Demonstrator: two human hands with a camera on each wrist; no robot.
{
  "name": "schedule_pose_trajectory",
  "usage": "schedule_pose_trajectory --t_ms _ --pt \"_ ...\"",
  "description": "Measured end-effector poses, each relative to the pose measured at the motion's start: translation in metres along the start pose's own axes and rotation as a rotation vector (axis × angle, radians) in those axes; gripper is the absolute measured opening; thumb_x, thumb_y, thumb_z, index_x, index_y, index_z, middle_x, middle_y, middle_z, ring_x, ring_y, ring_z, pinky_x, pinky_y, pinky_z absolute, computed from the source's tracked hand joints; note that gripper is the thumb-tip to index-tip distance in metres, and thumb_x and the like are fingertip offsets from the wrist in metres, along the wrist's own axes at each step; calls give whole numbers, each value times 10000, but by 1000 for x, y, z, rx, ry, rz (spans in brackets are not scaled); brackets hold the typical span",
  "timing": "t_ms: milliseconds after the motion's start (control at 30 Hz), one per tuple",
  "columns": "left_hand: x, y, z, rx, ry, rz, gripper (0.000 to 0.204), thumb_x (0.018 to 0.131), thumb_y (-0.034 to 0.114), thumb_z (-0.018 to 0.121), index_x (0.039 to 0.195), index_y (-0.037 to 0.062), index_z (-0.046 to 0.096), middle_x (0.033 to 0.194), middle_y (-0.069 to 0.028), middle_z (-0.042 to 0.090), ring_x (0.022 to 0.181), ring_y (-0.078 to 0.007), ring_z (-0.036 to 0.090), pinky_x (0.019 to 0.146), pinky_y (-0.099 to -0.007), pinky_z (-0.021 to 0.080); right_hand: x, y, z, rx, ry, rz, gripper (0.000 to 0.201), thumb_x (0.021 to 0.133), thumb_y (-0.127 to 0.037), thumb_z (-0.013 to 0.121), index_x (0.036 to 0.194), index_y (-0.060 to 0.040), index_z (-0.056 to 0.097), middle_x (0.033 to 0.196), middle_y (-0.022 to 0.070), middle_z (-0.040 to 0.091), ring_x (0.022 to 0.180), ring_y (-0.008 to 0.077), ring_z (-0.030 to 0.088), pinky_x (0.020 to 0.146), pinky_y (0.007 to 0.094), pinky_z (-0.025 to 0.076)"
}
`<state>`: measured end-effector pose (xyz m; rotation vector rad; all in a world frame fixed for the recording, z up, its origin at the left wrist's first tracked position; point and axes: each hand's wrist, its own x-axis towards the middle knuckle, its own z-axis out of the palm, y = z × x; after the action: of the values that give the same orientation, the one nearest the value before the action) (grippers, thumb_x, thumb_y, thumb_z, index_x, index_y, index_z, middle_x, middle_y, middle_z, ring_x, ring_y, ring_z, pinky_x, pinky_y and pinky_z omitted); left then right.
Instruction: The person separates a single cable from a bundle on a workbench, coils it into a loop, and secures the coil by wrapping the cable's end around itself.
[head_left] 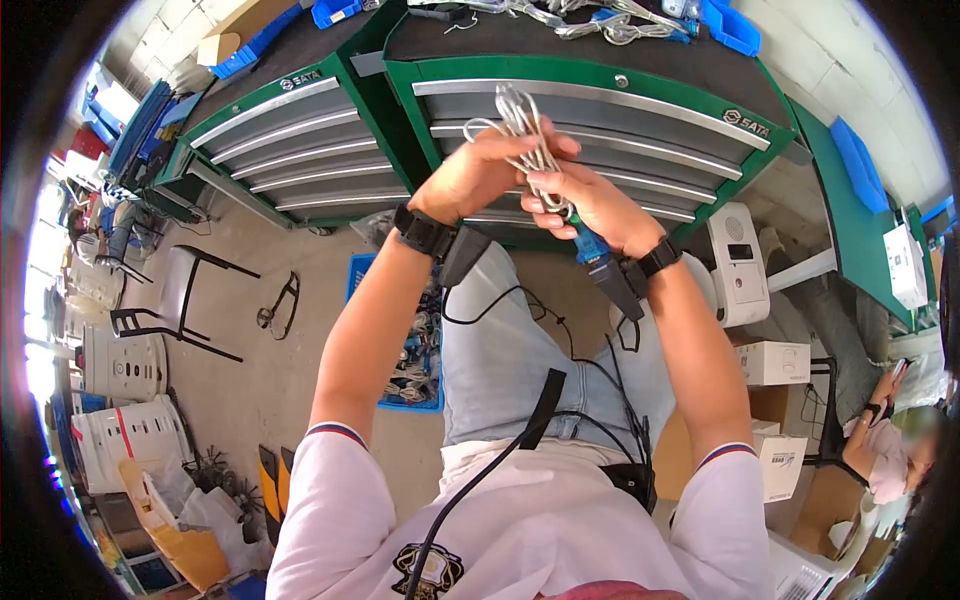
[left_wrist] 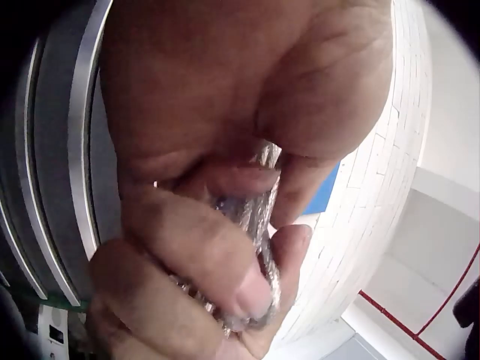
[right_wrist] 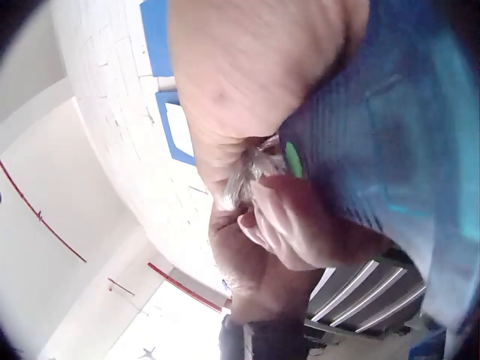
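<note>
Both hands hold one bundled, clear-sheathed cable (head_left: 541, 160) up in front of the drawer cabinet. The left hand (head_left: 483, 172) grips its upper part, fingers curled round the strands (left_wrist: 259, 217). Lower on the bundle, the right hand (head_left: 590, 205) pinches it between thumb and fingers. A blue connector housing (head_left: 590, 246) with a green part hangs below the right palm; it looms large in the right wrist view (right_wrist: 405, 135). In the left wrist view the left hand (left_wrist: 225, 97) hides part of the strands.
Two green drawer cabinets (head_left: 590, 68) stand ahead, with more cables (head_left: 625, 25) and blue trays (head_left: 732, 28) on top. A blue crate (head_left: 412, 405) of cables is on the floor beside the left leg. A chair (head_left: 180, 290) stands at left; a person (head_left: 890, 455) is at far right.
</note>
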<state>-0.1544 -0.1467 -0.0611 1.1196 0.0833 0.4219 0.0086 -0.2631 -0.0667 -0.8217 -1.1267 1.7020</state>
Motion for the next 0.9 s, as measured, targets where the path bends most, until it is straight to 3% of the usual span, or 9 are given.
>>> schedule_pose_trajectory --t_ms 33,133,200,300,433,500,733,867,900 --pt "4 7 -9 27 -63 55 516 985 310 515 1386 -13 473 1352 -188 570 1230 -327 566 1078 -476 408 -2 0 0 -26 69 -12 313 1007 -335 571 1136 -51 542 878 31 553 703 76 514 484 213 393" --pt "15 41 -41 -187 100 123 524 995 320 489 1381 -34 477 1286 -173 615 1159 -300 590 1056 -444 424 -1 3 -5 -120 181 -65 272 1001 -293 551 1128 -53 536 848 22 553 674 71 513 490 224 407" --pt "35 51 -82 5 442 317 428 994 237 531 1330 -28 546 1184 -133 665 1041 -241 630 968 -375 488 1 10 -10 -354 347 -254 183 1008 -260 551 1027 -79 545 802 -8 552 636 53 503 474 223 399" --pt "60 84 -89 777 722 469 222 923 120 662 1108 11 714 993 -68 715 854 -132 653 748 -244 518 0 8 -8 -399 416 -257 189 993 -262 571 1027 -76 554 781 -23 538 633 44 501 475 222 415" --pt "96 98 -160 1271 858 567 355 790 227 765 1092 44 736 931 -102 752 866 -207 717 801 -320 559 2 5 -7 -412 450 -265 237 971 -280 606 1062 -65 566 760 -27 528 614 42 497 472 220 420" --pt "106 99 -172 1514 1020 385 423 735 326 799 1079 84 755 981 -122 752 948 -272 715 860 -376 555 -1 0 -7 -421 438 -241 243 971 -278 607 1076 -61 569 757 -27 528 607 43 496 472 218 419" --pt "126 99 -162 1710 1131 102 276 767 364 758 982 192 782 959 -58 751 978 -301 695 829 -415 561 -4 1 -8 -364 448 -230 227 969 -263 608 1059 -56 578 747 -15 546 590 47 507 475 207 431" --pt "123 96 -172 1730 1139 187 217 819 326 719 947 158 770 946 -68 749 942 -296 701 808 -405 559 -3 2 -19 -288 455 -212 192 959 -245 588 1010 -60 580 757 -8 563 613 57 536 481 220 444" --pt "115 99 -181 1612 974 322 197 849 289 699 952 132 757 936 -72 750 921 -273 708 792 -383 554 -3 3 -18 -275 478 -242 183 956 -235 569 989 -55 578 773 -2 569 623 65 545 484 229 449"
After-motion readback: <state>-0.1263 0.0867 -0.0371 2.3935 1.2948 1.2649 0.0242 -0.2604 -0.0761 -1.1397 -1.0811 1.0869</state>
